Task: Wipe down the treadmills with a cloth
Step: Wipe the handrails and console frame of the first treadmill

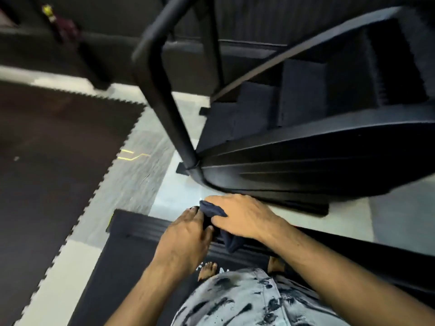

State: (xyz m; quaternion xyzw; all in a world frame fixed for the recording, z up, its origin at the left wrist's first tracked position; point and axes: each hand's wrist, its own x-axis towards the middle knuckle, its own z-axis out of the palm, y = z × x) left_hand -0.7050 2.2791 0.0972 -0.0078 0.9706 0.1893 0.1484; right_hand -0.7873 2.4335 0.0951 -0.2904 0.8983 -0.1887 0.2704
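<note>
Ribbed edge of treadmill deck just under both hands; narrow pale floor beyond, then stair machine; jigsaw-edged mat leftward. Dark navy cloth, bunched, pinched by left hand, clutched under right hand, tail hanging down.

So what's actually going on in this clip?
A person stands barefoot on a treadmill, with the left hand and right hand both gripping a dark blue cloth, apparently bunching it. The cloth seems held in the air, not pressed on any surface. Another black machine stands just ahead.
</note>
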